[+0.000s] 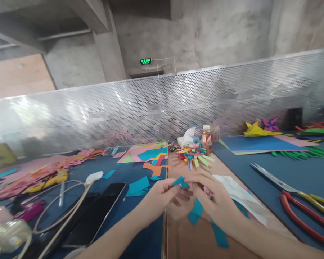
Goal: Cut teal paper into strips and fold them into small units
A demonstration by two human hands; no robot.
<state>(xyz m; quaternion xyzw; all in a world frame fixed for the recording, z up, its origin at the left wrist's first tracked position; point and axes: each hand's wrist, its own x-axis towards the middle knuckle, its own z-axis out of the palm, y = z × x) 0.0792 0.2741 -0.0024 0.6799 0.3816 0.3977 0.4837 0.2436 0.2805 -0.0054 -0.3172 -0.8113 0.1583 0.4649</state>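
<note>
Two loose blue paper strips (196, 213) lie nearest on the brown board, the lower one partly behind the right forearm; one black phone (95, 214) lies face up to the left, a white cable (82, 201) beside it, and one pair of scissors (287, 187) lies to the right, blades slightly parted; one small folded blue paper (181, 181) is up between the hands, above the board near its left edge.

The left hand (164, 192) is nearly closed at thumb and forefinger, pinching that paper from the left; the right hand (209, 189) is half curled, a fingertip touching the paper's right end, though whether its thumb also grips cannot be told; a small pinkish thing (207, 192) shows at its palm, held or worn I cannot tell.

Beyond the left hand lies a small pile of blue paper pieces (139, 185), overlapping too much to count; behind the hands sits one many-coloured paper ornament (194, 156); past it stand three containers: one tissue box (181, 142) with white tissue sticking out; one white-capped brownish bottle (206, 141); one clear jar (215, 133), its contents indistinct; farther still stands one perforated metal screen (194, 97).
</note>
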